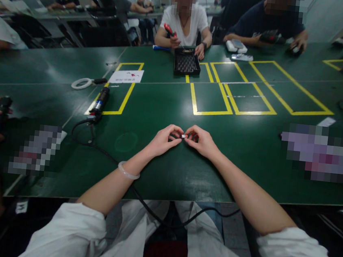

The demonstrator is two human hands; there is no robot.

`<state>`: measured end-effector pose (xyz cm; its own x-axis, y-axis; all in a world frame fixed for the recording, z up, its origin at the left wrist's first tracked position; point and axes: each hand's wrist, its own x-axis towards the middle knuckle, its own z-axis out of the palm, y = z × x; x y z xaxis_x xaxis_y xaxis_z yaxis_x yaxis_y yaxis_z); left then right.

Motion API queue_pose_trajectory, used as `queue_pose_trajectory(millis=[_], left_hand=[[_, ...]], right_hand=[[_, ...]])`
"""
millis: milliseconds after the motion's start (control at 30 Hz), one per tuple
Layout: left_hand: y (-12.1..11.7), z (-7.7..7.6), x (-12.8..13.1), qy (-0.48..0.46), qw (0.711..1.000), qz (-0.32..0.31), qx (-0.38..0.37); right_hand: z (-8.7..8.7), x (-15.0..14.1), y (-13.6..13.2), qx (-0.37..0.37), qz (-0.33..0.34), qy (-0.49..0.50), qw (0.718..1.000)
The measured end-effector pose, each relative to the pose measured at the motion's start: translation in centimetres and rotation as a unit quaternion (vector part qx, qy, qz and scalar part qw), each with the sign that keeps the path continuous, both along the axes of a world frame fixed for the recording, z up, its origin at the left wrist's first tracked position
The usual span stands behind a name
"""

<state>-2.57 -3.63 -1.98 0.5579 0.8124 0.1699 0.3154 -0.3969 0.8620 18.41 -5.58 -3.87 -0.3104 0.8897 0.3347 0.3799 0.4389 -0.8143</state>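
Just above the green tabletop, my left hand (167,140) and my right hand (200,140) meet in front of me, fingertips almost touching. Between them is a small silver-and-red piece (184,136), too small to name. The thumb and fingers of each hand pinch one end of it; the red end lies at my right fingertips. A pale bangle (128,171) circles my left wrist. Left of my hands, a black cylindrical tool with a blue band (101,100) lies on the table, its cord running under my left forearm.
Yellow tape outlines (211,113) mark the green table (154,175). Across it, a person holds a red-handled tool (169,30) by a black box (187,61). A white paper (126,76) and a white ring (81,83) lie left. At far left, a co-worker's hands hold a black tool (3,109).
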Motion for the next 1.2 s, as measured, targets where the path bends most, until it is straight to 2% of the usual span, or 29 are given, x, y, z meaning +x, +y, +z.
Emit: queue_pose_trajectory(millis=[233,400,500,633,833,1200], left_hand=[[-0.23,-0.04,0.09,0.026,0.998,0.006,0.057],[-0.49,0.1,0.14,0.026,0.996,-0.005,0.081],[-0.7,0.3,0.17,0.049,0.993,0.003,0.107],[-0.83,0.5,0.2,0.076,0.99,0.019,0.115],[-0.79,0.6,0.18,0.068,0.991,0.033,0.109],[-0.86,0.85,0.09,0.091,0.989,0.032,0.11]], right_hand=[[-0.13,-0.1,0.1,-0.053,0.017,0.051,0.997],[-0.69,-0.22,0.4,-0.135,0.043,0.133,0.981],[-0.71,-0.26,0.41,-0.156,0.056,0.146,0.975],[-0.59,-0.28,0.37,-0.162,0.059,0.148,0.974],[-0.73,-0.41,0.33,-0.153,0.065,0.168,0.972],[-0.29,-0.19,0.14,-0.09,0.038,0.089,0.991]])
